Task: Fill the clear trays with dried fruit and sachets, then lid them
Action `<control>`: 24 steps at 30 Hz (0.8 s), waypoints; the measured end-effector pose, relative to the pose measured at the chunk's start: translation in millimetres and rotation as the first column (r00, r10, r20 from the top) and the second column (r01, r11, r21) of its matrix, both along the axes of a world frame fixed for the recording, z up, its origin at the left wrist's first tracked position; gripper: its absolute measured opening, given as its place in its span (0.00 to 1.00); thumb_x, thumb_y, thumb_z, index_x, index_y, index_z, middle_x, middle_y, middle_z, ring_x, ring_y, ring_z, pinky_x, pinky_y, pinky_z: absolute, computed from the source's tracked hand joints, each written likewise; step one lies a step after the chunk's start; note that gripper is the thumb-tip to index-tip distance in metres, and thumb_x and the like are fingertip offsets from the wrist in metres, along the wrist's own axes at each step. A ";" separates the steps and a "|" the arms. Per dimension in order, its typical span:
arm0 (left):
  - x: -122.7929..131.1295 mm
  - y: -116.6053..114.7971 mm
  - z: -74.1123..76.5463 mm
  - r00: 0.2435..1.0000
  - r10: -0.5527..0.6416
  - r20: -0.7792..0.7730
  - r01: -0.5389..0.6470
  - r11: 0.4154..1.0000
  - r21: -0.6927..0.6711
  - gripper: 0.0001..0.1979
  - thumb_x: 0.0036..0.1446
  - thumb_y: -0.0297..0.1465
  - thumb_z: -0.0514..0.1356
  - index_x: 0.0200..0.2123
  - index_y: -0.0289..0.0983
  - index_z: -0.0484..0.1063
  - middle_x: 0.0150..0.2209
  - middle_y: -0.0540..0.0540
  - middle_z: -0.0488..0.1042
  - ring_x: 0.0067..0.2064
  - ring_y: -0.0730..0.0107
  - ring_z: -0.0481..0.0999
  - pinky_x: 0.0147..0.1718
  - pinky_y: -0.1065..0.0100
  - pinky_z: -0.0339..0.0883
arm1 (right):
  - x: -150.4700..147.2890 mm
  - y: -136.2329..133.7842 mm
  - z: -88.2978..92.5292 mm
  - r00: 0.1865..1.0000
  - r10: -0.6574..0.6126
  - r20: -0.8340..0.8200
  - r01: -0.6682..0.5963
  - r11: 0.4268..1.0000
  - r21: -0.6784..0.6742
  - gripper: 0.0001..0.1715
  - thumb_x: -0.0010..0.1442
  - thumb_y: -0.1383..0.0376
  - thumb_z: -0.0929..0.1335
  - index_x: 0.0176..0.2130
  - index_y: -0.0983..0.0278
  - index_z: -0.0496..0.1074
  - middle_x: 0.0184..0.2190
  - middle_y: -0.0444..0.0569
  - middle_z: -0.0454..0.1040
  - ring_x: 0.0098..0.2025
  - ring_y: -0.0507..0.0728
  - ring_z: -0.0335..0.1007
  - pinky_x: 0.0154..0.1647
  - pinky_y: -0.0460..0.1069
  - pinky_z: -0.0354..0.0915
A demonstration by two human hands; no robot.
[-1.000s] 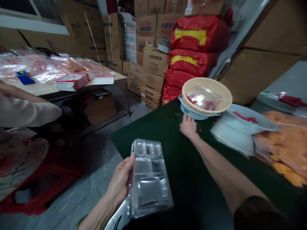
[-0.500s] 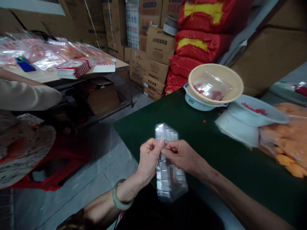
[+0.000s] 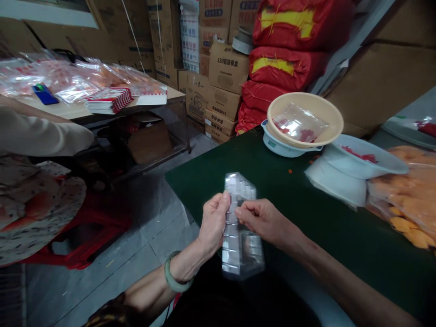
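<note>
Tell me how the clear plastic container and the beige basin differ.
The clear plastic container is see-through and angular; the beige basin is opaque and round. The container is gripped by the left hand, with the right hand close against it; the beige basin rests on a blue basin, with neither hand on it. Both look like plastic.

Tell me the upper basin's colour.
The upper basin is pale cream-yellow, clearest in the head view.

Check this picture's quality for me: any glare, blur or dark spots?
Head view: white glare on the clear plastic tray, its lower end soft; head view: highlights across the plastic bags; head view: deep shadow beneath the light-topped table.
</note>
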State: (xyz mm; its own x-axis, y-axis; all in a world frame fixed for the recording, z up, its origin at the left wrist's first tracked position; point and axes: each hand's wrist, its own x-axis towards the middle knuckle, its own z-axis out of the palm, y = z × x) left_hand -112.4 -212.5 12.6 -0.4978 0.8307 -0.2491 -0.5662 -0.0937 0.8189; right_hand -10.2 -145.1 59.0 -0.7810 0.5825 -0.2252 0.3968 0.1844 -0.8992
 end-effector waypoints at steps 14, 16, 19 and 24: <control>9.9 1.3 -1.9 0.984 -0.176 -0.029 0.178 0.980 0.086 0.21 0.47 0.42 0.63 0.20 0.35 0.58 0.17 0.56 0.58 0.18 0.84 0.54 0.17 0.78 0.48 | 14.6 -12.2 1.9 0.985 -0.129 -0.117 0.108 0.980 -0.169 0.18 0.50 0.59 0.65 0.17 0.64 0.56 0.14 0.37 0.51 0.18 0.45 0.42 0.18 0.43 0.41; 8.2 3.0 -5.3 0.963 -0.263 0.063 0.259 0.963 0.066 0.18 0.43 0.40 0.66 0.24 0.35 0.62 0.18 0.54 0.63 0.18 0.82 0.60 0.18 0.77 0.54 | 16.2 -11.7 -5.1 0.978 -0.166 -0.124 0.141 0.971 -0.192 0.18 0.50 0.59 0.65 0.17 0.64 0.56 0.15 0.37 0.51 0.18 0.45 0.42 0.18 0.43 0.41; 4.9 8.4 -9.9 0.875 -0.422 0.239 0.428 0.904 0.029 0.17 0.41 0.39 0.68 0.28 0.33 0.67 0.21 0.50 0.68 0.20 0.74 0.68 0.21 0.71 0.63 | 16.2 -10.5 -14.1 0.969 -0.212 -0.127 0.180 0.957 -0.226 0.17 0.50 0.60 0.64 0.17 0.64 0.56 0.14 0.37 0.51 0.18 0.45 0.43 0.18 0.43 0.42; 1.3 15.9 -19.3 0.821 -0.464 0.333 0.478 0.877 0.044 0.17 0.40 0.38 0.69 0.25 0.31 0.69 0.19 0.48 0.70 0.20 0.72 0.70 0.21 0.69 0.67 | 22.1 -11.9 -15.8 0.971 -0.192 -0.140 0.160 0.964 -0.211 0.16 0.49 0.61 0.64 0.17 0.64 0.55 0.14 0.37 0.51 0.18 0.45 0.42 0.18 0.43 0.41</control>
